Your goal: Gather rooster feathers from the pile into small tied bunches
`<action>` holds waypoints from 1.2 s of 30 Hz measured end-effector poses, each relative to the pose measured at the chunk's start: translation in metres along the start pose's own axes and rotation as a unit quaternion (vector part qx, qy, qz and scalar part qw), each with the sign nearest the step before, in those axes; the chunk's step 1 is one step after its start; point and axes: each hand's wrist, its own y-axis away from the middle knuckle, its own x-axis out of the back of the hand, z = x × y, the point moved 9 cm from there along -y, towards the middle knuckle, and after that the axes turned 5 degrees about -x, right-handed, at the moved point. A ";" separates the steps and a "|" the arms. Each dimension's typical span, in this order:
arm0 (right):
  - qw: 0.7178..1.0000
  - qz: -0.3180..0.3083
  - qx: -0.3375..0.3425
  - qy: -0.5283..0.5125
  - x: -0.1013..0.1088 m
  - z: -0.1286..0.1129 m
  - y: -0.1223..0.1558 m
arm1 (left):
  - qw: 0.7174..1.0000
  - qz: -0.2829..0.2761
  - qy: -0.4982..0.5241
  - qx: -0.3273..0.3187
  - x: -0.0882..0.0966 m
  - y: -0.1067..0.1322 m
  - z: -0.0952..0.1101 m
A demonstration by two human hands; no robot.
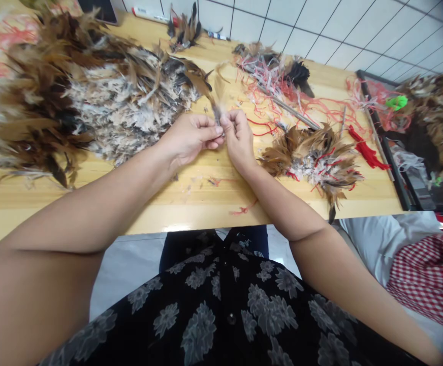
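Note:
My left hand (196, 134) pinches the base of a small bunch of feathers (217, 96), brown and pale, whose tips point up and away from me. Right beside it, my right hand (240, 140) is closed at the same quill ends, thumb against the fingers. A red thread (261, 124) trails on the table beside my right hand; whether it runs into my fingers I cannot tell. Left of my hands spreads a big pile of brown and whitish feathers (130, 96). To the right lies a smaller heap of feather bunches (316, 157) with red thread on them.
Red yarn (366, 147) lies by a black-framed tray (385, 142) at the right. Farther back are tangled pink and white strings (261, 68), a thin rod (290, 109), a dark feather bunch (185, 30) and markers (149, 15). A tiled wall (320, 30) borders the table.

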 end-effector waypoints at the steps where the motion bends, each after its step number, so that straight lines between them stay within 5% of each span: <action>1: 1.000 -0.006 0.011 0.003 -0.001 0.002 0.000 | 1.000 0.000 -0.003 -0.008 0.000 0.000 0.001; 7: 0.998 -0.004 0.066 0.007 -0.005 0.009 0.001 | 0.999 -0.006 0.003 -0.049 0.007 -0.009 0.003; 14: 0.997 -0.052 0.035 -0.035 -0.009 0.031 -0.015 | 0.990 0.029 -0.062 -0.123 0.035 -0.027 0.011; 20: 0.985 -0.118 -0.009 -0.128 -0.012 0.024 -0.016 | 0.982 0.008 -0.116 -0.150 0.038 -0.033 0.016; 28: 0.974 -0.136 -0.042 -0.174 -0.012 0.014 -0.014 | 0.986 -0.067 -0.093 -0.120 0.036 -0.038 0.008; 36: 0.980 -0.130 -0.052 -0.140 -0.011 0.004 -0.008 | 0.995 -0.007 -0.039 -0.094 0.031 -0.026 0.010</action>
